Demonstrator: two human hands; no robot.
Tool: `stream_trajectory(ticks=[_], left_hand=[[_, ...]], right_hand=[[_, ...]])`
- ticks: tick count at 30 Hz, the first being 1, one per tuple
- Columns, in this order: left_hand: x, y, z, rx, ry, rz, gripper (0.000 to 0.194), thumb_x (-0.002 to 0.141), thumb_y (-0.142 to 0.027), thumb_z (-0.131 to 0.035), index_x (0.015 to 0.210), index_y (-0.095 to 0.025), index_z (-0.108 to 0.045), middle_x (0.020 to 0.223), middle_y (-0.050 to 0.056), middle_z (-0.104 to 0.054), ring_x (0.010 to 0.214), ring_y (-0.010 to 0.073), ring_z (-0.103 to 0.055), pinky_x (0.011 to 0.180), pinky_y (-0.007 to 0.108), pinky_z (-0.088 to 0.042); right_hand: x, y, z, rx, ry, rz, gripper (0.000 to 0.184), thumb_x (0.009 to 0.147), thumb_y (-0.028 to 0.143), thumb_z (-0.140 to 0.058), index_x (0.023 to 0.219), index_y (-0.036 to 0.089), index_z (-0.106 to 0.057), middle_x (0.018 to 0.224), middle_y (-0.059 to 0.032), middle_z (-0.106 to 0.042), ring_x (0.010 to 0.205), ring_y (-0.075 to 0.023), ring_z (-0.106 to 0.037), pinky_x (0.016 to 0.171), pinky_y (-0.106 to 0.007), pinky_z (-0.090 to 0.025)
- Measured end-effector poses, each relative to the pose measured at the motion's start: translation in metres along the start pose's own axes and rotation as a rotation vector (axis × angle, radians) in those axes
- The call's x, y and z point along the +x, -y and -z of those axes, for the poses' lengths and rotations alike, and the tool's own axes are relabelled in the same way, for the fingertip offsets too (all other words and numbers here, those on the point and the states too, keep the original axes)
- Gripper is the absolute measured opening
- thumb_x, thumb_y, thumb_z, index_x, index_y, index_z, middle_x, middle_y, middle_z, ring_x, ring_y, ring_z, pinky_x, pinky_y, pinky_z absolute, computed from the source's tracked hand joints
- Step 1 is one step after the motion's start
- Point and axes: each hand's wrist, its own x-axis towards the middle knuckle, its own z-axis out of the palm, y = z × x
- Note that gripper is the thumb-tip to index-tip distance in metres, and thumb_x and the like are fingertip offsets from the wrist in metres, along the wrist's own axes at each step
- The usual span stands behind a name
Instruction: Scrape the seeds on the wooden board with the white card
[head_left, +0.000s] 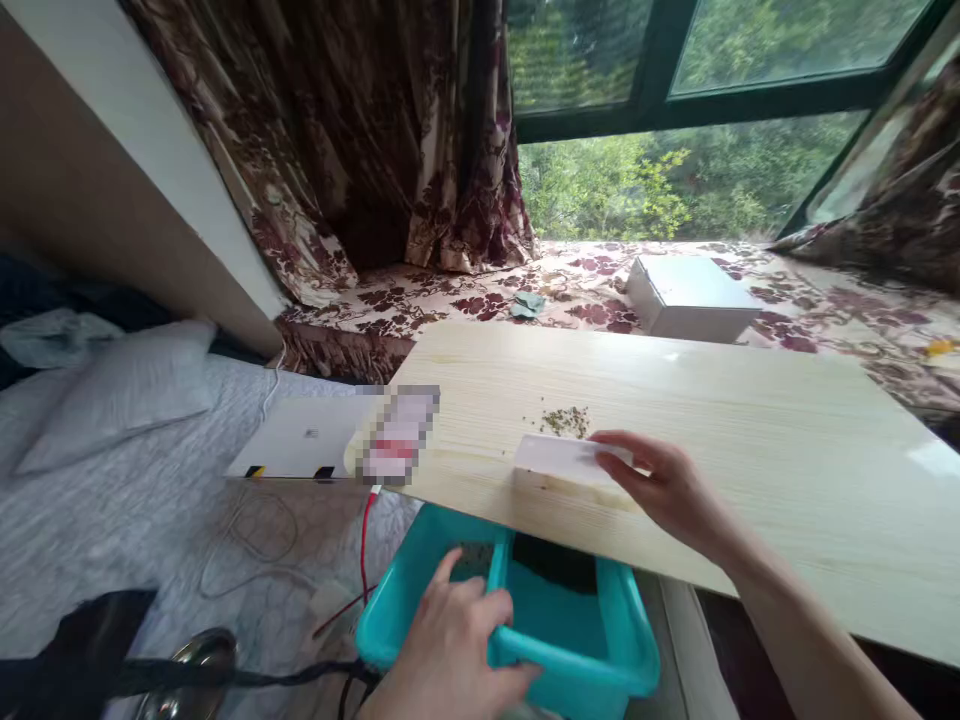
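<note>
One pale wooden table (750, 420): spreads across in front of me, with everything I handle on it or just below its near edge
Teal basin (585, 685): below that edge, split by a divider into two compartments
Left hand (457, 640): over the basin, fingers loosely spread with nothing visible between them; whether they touch the divider I cannot tell
Right hand (667, 485): grasping the white block by its right end, my thumb on the near side and fingers at the far side
White block (562, 455): on the table near its front edge, stretching left from my right fingertips, well apart from my left hand; I judge it light and stiff, its smooth face perhaps a little slippery, so the end pinch suits, nearer the middle being steadier
Crumbs (568, 422): a loose heap just beyond the block's far edge, beyond my fingertips and to their left; dry and light, I would guess, easily scattered
</note>
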Motion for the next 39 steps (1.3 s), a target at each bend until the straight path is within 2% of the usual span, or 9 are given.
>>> stream_trajectory(ticks=[9, 11, 13, 16, 21, 26, 31, 36, 39], left_hand=[[0.001, -0.001, 0.004, -0.015, -0.007, -0.005, 0.022, 0.062, -0.035, -0.072, 0.068, -0.020, -0.056, 0.065, -0.004, -0.051, 0.074, 0.0164, -0.057, 0.106, 0.051, -0.023], [0.002, -0.001, 0.002, -0.024, -0.016, -0.005, 0.023, 0.062, -0.036, -0.072, 0.067, -0.020, -0.055, 0.065, -0.004, -0.051, 0.074, 0.0164, -0.057, 0.106, 0.051, -0.022], [0.002, 0.000, 0.001, -0.025, -0.022, -0.011, 0.024, 0.061, -0.037, -0.072, 0.066, -0.020, -0.055, 0.065, -0.005, -0.051, 0.074, 0.0162, -0.057, 0.106, 0.050, -0.022], [0.002, 0.002, -0.002, -0.025, -0.024, -0.016, 0.024, 0.062, -0.038, -0.072, 0.067, -0.021, -0.055, 0.065, -0.005, -0.051, 0.075, 0.0163, -0.057, 0.107, 0.049, -0.022], [0.001, 0.003, -0.004, -0.017, -0.020, -0.020, 0.025, 0.062, -0.039, -0.071, 0.068, -0.021, -0.055, 0.067, -0.004, -0.051, 0.079, 0.0170, -0.058, 0.107, 0.050, -0.021], [0.001, 0.002, -0.003, -0.009, -0.014, -0.023, 0.025, 0.064, -0.039, -0.071, 0.067, -0.021, -0.054, 0.067, -0.005, -0.050, 0.078, 0.0161, -0.058, 0.108, 0.049, -0.020], [0.000, 0.004, -0.004, -0.014, -0.030, -0.030, 0.026, 0.062, -0.040, -0.071, 0.067, -0.021, -0.054, 0.066, -0.005, -0.051, 0.077, 0.0161, -0.058, 0.107, 0.048, -0.021], [0.000, 0.005, -0.007, -0.031, -0.067, -0.027, 0.026, 0.061, -0.041, -0.072, 0.065, -0.022, -0.055, 0.064, -0.005, -0.049, 0.075, 0.0158, -0.058, 0.108, 0.047, -0.021], [0.000, 0.005, -0.007, -0.043, -0.081, -0.022, 0.026, 0.059, -0.040, -0.073, 0.064, -0.022, -0.055, 0.062, -0.006, -0.048, 0.074, 0.0159, -0.057, 0.107, 0.046, -0.022]], right_hand=[[-0.024, 0.021, 0.030, 0.041, 0.205, -0.079, 0.032, 0.078, 0.047, -0.057, 0.085, 0.020, -0.072, 0.081, -0.0067, -0.073, 0.072, -0.0190, -0.066, 0.059, -0.024, -0.053], [-0.026, 0.021, 0.034, 0.049, 0.175, -0.096, 0.035, 0.076, 0.050, -0.058, 0.085, 0.020, -0.072, 0.079, -0.0070, -0.073, 0.070, -0.0197, -0.067, 0.058, -0.025, -0.053], [-0.023, 0.019, 0.034, 0.037, 0.043, -0.114, 0.039, 0.075, 0.052, -0.058, 0.087, 0.018, -0.072, 0.077, -0.0074, -0.072, 0.066, -0.0198, -0.066, 0.055, -0.026, -0.052], [-0.015, 0.012, 0.026, -0.009, -0.159, -0.129, 0.041, 0.075, 0.050, -0.058, 0.092, 0.016, -0.071, 0.073, -0.0074, -0.071, 0.060, -0.0192, -0.064, 0.053, -0.028, -0.051], [-0.002, 0.002, 0.007, 0.008, -0.211, -0.142, 0.037, 0.075, 0.044, -0.057, 0.095, 0.015, -0.070, 0.073, -0.0070, -0.071, 0.058, -0.0183, -0.063, 0.052, -0.029, -0.050], [0.002, -0.006, -0.006, 0.057, -0.181, -0.153, 0.036, 0.074, 0.041, -0.057, 0.097, 0.015, -0.069, 0.080, -0.0088, -0.072, 0.066, -0.0202, -0.066, 0.056, -0.029, -0.052], [0.004, -0.010, -0.009, 0.092, -0.118, -0.110, 0.033, 0.075, 0.039, -0.058, 0.096, 0.017, -0.069, 0.082, -0.0076, -0.072, 0.067, -0.0194, -0.066, 0.059, -0.029, -0.052], [0.020, 0.008, -0.014, 0.062, -0.091, -0.040, 0.025, 0.077, 0.030, -0.055, 0.093, 0.017, -0.069, 0.083, -0.0056, -0.071, 0.070, -0.0183, -0.064, 0.060, -0.027, -0.049], [0.040, 0.024, -0.027, 0.051, 0.017, 0.053, 0.022, 0.076, 0.022, -0.051, 0.088, 0.018, -0.069, 0.078, -0.0029, -0.070, 0.065, -0.0149, -0.060, 0.057, -0.024, -0.045]])
